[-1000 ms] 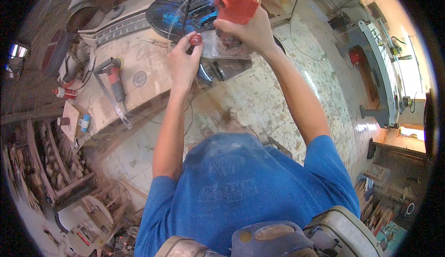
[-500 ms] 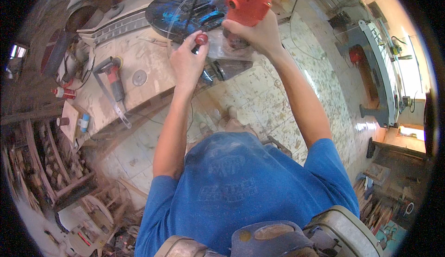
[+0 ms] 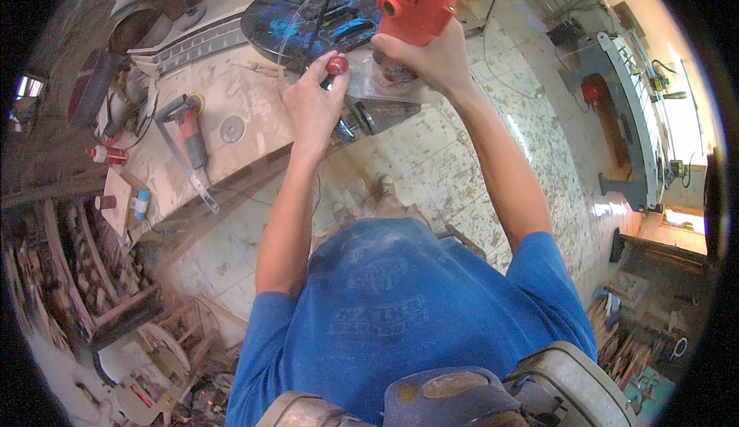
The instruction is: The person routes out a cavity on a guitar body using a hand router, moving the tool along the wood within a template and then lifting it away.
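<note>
In my right hand (image 3: pixel 435 59) is a red power tool (image 3: pixel 416 8) that looks like a router. My fingers wrap round the near side of its housing, and the top of the picture cuts off its upper end. My left hand (image 3: pixel 314 102) is closed on a small, shiny, red-brown round knob (image 3: pixel 336 65), pinched between thumb and fingers. Whether that knob belongs to the tool, I cannot tell. Clear plastic (image 3: pixel 377 85) shows between the hands, by the bench edge. Beyond the left hand lies a round black panel (image 3: pixel 265 23) with blue patches.
On the dusty bench (image 3: pixel 254 111), left of my left hand, are a flat grey disc (image 3: pixel 232 128) and a red-and-grey angle grinder (image 3: pixel 190 131). A red bottle (image 3: pixel 106 155) stands farther left. A large grey machine (image 3: pixel 635 150) is at the right, across the tiled floor (image 3: pixel 439 158).
The red tool and my right hand have shifted slightly to the right. My left hand and the knob have barely moved, and both grips stay the same.
</note>
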Demonstrator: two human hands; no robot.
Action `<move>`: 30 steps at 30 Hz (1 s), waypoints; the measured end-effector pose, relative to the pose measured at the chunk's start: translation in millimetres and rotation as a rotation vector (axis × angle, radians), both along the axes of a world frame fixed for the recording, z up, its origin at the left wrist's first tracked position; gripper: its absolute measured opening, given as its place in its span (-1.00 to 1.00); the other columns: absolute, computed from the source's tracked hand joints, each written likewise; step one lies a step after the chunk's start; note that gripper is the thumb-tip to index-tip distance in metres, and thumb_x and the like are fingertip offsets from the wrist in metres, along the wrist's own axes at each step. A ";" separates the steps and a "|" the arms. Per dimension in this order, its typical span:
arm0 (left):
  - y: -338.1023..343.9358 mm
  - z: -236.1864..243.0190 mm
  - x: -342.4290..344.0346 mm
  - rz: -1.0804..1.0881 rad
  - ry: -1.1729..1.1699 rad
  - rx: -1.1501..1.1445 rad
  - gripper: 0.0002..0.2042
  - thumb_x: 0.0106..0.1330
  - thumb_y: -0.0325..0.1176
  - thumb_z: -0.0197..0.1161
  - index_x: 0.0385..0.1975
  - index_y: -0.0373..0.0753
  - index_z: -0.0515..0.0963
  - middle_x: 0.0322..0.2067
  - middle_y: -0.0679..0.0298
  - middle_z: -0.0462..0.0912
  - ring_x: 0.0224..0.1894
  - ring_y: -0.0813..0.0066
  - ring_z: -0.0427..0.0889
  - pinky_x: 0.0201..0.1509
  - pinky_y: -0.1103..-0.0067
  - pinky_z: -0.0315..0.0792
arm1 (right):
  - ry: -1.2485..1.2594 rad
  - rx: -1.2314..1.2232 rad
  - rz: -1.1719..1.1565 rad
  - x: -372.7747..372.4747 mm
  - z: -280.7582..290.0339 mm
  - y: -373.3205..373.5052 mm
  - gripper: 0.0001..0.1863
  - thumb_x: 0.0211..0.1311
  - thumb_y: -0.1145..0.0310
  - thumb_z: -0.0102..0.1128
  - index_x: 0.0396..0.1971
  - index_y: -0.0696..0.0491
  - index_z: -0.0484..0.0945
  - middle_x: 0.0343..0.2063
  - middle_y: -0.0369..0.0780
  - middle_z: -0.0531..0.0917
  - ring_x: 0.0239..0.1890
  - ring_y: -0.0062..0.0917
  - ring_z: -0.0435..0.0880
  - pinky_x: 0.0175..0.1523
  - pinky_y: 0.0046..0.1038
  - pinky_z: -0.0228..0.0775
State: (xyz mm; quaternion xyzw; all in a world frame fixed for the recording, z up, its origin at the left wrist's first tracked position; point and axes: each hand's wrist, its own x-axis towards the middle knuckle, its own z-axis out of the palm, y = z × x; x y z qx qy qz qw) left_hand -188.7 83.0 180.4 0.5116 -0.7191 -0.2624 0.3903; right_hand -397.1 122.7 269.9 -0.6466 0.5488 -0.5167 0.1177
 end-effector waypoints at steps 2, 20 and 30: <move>-3.1 4.9 -0.8 0.031 -0.040 0.012 -0.56 0.40 0.01 0.45 0.21 0.00 0.74 -0.02 0.15 0.87 0.03 0.17 0.85 0.10 0.36 0.63 | -0.025 0.057 0.024 -1.1 -0.5 -8.4 -0.50 0.09 0.19 0.71 -0.05 0.13 0.71 -0.30 -0.27 0.85 -0.27 -0.59 0.83 -0.10 -0.44 0.68; -3.6 6.6 -1.8 -0.009 0.025 0.021 -0.55 0.36 -0.03 0.50 0.19 -0.06 0.76 -0.01 0.13 0.87 0.03 0.25 0.87 0.12 0.42 0.63 | 0.109 -0.017 -0.053 -5.3 0.1 -7.9 -0.51 0.07 0.11 0.68 -0.11 0.11 0.73 -0.29 -0.27 0.84 -0.24 -0.57 0.82 -0.07 -0.40 0.65; -1.2 11.7 -2.3 -0.062 -0.007 0.113 -0.53 0.30 0.00 0.50 0.16 -0.03 0.77 -0.04 0.10 0.86 0.04 0.09 0.84 0.15 0.31 0.64 | 0.049 0.006 -0.028 -11.1 1.2 6.9 -0.51 0.09 0.17 0.71 -0.06 0.12 0.72 -0.30 -0.29 0.84 -0.25 -0.59 0.82 -0.05 -0.44 0.67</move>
